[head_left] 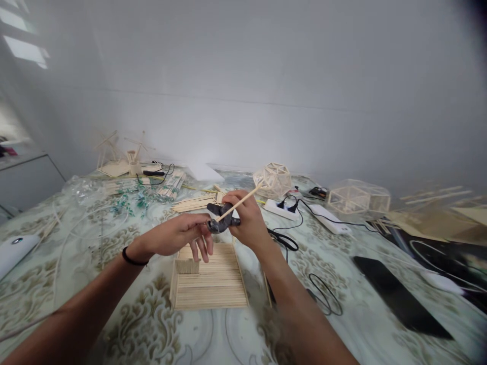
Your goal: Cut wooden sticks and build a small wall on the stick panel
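Note:
My right hand (247, 218) is closed around a dark, rounded tool (225, 219) with several stubby ends; its exact kind is unclear. A thin wooden stick (243, 199) slants across that hand, its lower end against the tool. My left hand (186, 234) is at the tool's left end, index finger reaching to it and the other fingers loosely apart, pointing down. Whether its fingertips pinch anything small is hidden. Below both hands lies a flat panel of wooden sticks (213, 289), with a low upright stick wall (189, 267) at its left side.
Loose wooden sticks (192, 203) lie behind my hands. Stick-built models (273, 178) stand near the wall. White power strips (281, 209) and black cables (283, 238) are on the right, with a black phone-like slab (403, 299) nearer. Plastic wrapping (81, 190) lies at left.

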`<state>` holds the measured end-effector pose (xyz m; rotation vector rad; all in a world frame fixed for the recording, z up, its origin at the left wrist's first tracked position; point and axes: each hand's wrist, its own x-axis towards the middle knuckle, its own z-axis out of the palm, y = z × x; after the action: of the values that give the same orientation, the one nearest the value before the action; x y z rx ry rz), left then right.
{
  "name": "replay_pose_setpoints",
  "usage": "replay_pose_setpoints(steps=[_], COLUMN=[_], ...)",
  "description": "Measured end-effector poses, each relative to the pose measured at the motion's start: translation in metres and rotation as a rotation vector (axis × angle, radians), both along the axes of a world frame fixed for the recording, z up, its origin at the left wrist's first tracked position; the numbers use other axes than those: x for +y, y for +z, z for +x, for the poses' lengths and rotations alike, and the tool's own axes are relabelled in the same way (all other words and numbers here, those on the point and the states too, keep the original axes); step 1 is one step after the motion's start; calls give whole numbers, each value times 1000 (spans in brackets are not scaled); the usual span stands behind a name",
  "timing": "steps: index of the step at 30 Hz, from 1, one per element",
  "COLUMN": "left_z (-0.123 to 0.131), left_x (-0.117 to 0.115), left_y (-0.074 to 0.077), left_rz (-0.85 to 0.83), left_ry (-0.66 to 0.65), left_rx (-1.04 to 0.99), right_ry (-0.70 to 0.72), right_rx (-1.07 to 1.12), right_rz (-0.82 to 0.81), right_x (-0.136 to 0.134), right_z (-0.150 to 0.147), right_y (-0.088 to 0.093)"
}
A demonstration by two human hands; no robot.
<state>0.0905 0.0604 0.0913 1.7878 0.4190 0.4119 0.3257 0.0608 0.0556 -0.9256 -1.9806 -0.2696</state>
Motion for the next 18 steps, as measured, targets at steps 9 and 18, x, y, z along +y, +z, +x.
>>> replay_pose_setpoints(steps=[9,18], left_z=[-4,-9], left_x=[-1,4], left_y=[2,2], left_rz=[-62,-98], left_ry=[-16,-14], left_rx=[33,25], right_ry=[73,15], right_rx=[45,86], right_rz=[-13,-167], right_x=[-2,0], right_z=[-3,-6], right_y=[1,-10])
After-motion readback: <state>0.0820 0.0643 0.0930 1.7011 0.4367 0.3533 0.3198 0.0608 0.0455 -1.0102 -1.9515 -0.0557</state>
